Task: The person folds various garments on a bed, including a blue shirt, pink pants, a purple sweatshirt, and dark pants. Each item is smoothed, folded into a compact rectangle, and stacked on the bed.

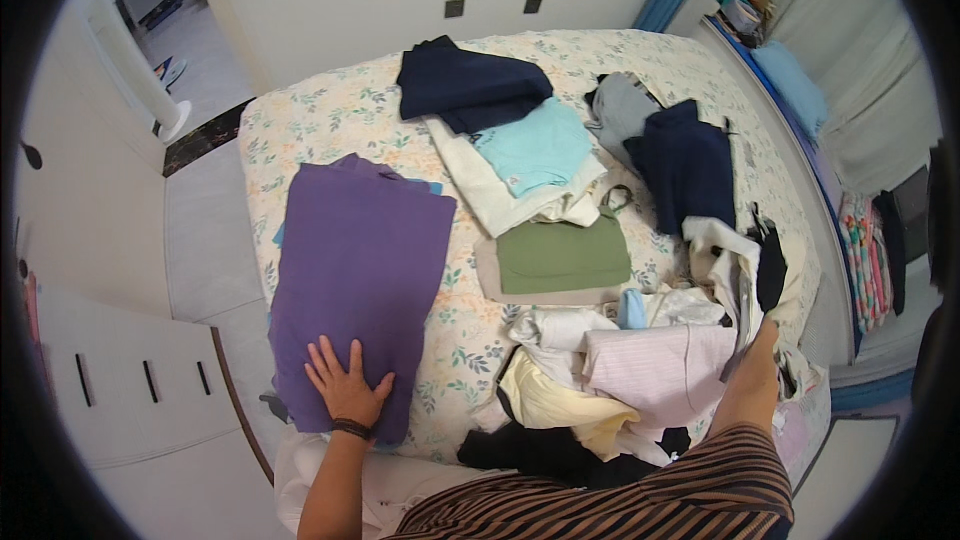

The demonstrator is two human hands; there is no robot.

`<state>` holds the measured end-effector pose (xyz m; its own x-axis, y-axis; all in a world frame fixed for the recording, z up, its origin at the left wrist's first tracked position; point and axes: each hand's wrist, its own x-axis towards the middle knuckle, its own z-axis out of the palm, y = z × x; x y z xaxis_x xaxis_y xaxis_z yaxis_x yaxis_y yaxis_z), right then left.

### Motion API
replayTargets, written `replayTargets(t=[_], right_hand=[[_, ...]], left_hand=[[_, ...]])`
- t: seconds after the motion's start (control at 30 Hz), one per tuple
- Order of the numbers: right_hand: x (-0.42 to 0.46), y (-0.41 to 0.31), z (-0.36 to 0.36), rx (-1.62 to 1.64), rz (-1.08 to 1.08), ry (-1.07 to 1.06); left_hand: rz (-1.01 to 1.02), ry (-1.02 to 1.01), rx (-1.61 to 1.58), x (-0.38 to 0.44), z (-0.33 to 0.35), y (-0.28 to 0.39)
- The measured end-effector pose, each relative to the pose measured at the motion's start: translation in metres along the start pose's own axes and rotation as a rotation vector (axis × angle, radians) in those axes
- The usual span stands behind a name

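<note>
My left hand [347, 386] lies flat, fingers spread, on a folded purple cloth [360, 262] at the left of the bed. At the far right of the clothes, my right hand [769, 334] is mostly hidden by a white and grey garment [727, 247] and a black one [770, 270]; its fingers do not show. Near that arm lie a pale pink ribbed garment [660, 367] and a yellow one [559, 394]. Mid-bed are a folded green garment [566, 259], a light blue one [536, 146] and a navy one [472, 82]. Another navy garment [690, 165] lies right of them.
The floral bedsheet [322, 120] runs under the clothes. White drawers [142, 390] stand left of the bed. Along the right side, a window ledge [795, 127] holds a blue pillow [791, 82] and folded textiles [866, 262]. Black cloth [540, 454] lies at the near edge.
</note>
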<state>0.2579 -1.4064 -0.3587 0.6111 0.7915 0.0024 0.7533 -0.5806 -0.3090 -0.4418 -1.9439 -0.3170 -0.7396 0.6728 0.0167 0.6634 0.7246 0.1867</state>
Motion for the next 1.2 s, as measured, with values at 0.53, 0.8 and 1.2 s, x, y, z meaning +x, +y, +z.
replayTargets(t=[0.53,0.8,1.2], right_hand=[[-0.080,-0.200,-0.054,0.573,-0.902,0.162],[-0.268,-0.342,-0.005,0.382,-0.941,-0.237],[-0.422,-0.261,-0.006,-0.170,-1.770,-0.424]], left_hand=[[0.043,0.023,0.086,-0.001,0.005,0.011],[0.050,0.039,0.128,-0.003,0.008,0.007],[0.016,0.027,0.110,-0.002,0.009,0.009]])
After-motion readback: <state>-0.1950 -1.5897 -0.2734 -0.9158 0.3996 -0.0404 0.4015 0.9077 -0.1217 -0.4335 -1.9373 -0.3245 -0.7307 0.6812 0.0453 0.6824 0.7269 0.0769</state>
